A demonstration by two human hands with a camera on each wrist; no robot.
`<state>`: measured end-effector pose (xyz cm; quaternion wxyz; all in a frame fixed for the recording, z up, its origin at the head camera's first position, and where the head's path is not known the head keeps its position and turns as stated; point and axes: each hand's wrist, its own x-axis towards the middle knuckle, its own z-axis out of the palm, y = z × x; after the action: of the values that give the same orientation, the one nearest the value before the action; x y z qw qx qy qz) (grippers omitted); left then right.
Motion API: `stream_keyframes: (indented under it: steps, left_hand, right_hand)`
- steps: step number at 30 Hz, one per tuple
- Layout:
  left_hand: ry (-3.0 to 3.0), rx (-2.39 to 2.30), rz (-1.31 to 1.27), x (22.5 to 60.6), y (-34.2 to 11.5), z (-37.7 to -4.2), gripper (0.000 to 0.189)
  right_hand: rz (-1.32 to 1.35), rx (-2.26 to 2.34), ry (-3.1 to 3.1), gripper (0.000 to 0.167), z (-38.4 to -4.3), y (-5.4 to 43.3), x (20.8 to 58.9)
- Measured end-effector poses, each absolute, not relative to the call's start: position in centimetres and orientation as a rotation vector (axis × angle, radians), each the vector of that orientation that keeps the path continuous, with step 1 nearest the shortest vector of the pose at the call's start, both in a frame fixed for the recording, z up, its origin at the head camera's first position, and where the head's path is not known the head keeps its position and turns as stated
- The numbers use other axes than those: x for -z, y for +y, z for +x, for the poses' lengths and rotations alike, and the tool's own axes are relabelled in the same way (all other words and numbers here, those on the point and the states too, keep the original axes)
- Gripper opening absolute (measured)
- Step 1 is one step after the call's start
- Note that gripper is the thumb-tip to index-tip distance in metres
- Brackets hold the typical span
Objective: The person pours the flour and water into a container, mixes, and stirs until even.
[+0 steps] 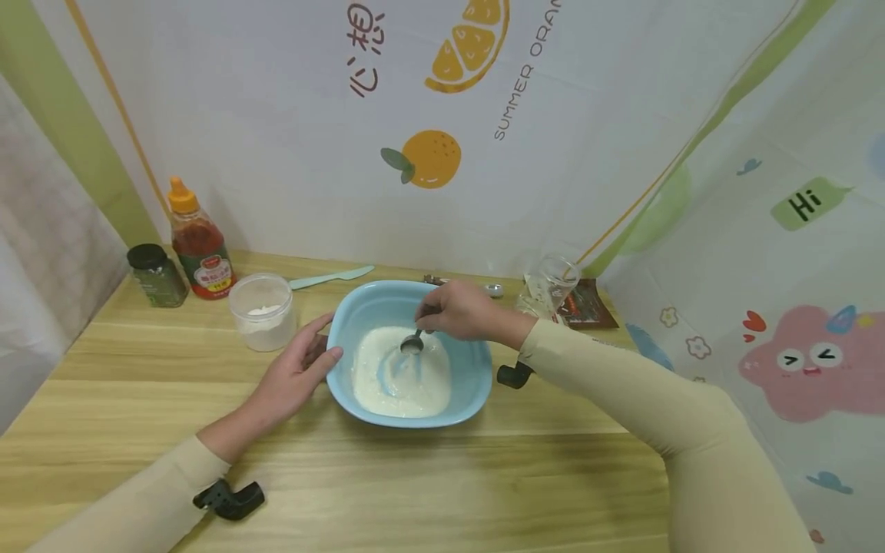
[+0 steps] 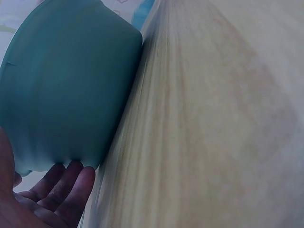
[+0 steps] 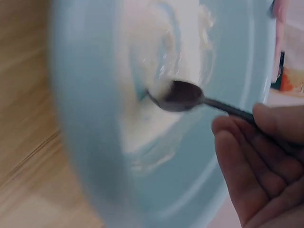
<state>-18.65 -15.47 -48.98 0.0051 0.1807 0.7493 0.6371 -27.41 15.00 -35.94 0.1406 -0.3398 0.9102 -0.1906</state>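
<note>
A light blue plastic basin [image 1: 475,384] stands on the wooden table with a thick white mixture [image 1: 373,376] spread over its bottom. My left hand [image 1: 299,367] steadies the basin at its left side, thumb at the rim and fingertips against the outer wall, as the left wrist view shows. Over the basin, my right hand [image 1: 456,311] pinches the handle of a small dark spoon [image 3: 183,96] between thumb and fingers. The spoon's bowl is down at the mixture, with some white on its tip. Blue streaks of basin bottom show through near it.
Left of the basin are a clear tub [image 1: 263,322] of white powder, a red sauce bottle [image 1: 203,257] and a dark-lidded jar [image 1: 157,276]. Behind lies a pale green knife [image 1: 339,275]. At the back right are a clear plastic cup [image 1: 558,276] and a brown packet [image 1: 588,305].
</note>
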Motion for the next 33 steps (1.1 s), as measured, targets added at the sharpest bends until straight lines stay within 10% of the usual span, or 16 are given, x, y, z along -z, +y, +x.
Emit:
stream_keyframes:
  steps: [33]
  left_hand:
    - [2.377,-1.990,0.576,49.0,-15.1,-18.3,0.062]
  right_hand:
    - [-1.252,0.598,2.395,0.015,-24.2,8.9,36.6]
